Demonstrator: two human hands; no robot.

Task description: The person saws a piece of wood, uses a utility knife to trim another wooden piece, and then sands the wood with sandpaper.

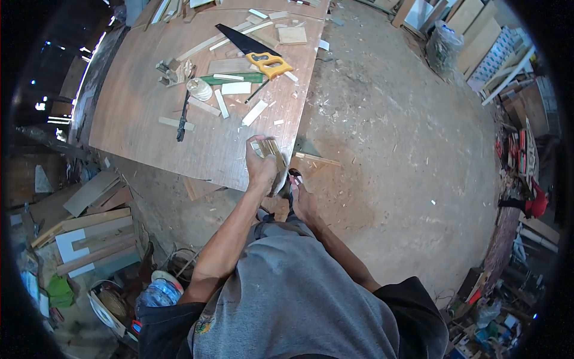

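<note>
My left hand (261, 167) is closed around a small wooden piece with grooves (272, 149) at the near right corner of the wooden table (143, 119). Just right of that corner, my right hand (304, 200) is closed at the table's edge, beside a small dark object (295, 173) that is too small to name. On the table lie a handsaw with a yellow handle (269, 63), a round pale roll (200, 90), a long thin black tool (184, 110), a green strip (254, 78) and several pale wood offcuts (255, 112).
Sawdust and wood bits lie on the concrete floor (394, 149), with a thin wood strip (318, 159) right of the table. Boards (92, 191) are stacked at the lower left. A plastic-wrapped bundle (444, 45) and more boards stand at the upper right.
</note>
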